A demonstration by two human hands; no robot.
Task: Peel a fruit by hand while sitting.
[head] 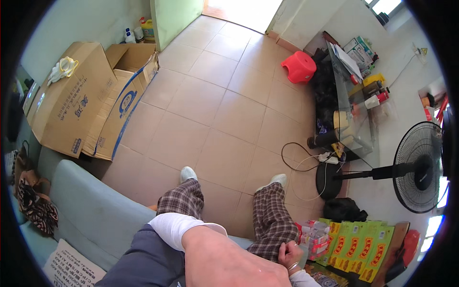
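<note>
A large bare forearm or hand back, apparently my left hand (pixel 236 260), crosses the bottom centre very close to the camera, below a white sleeve (pixel 175 227). Its fingers are hidden, so what it holds cannot be told. My right hand (pixel 289 254), with a ring and a bracelet, rests with curled fingers against the thigh of the checked trousers (pixel 270 222); nothing shows in it. Both feet, in light shoes (pixel 188 174), stand apart on the tiled floor (pixel 204 143). Dark grey-blue fabric (pixel 143 258) lies under the sleeve.
A blue sofa (pixel 93 204) is at the left, near cardboard boxes (pixel 79 104) with a glove (pixel 62 70) on top. At the right are a glass-topped table (pixel 344 93), a red stool (pixel 300 67), a standing fan (pixel 417 166), floor cables (pixel 287 158) and green-yellow cartons (pixel 355 244).
</note>
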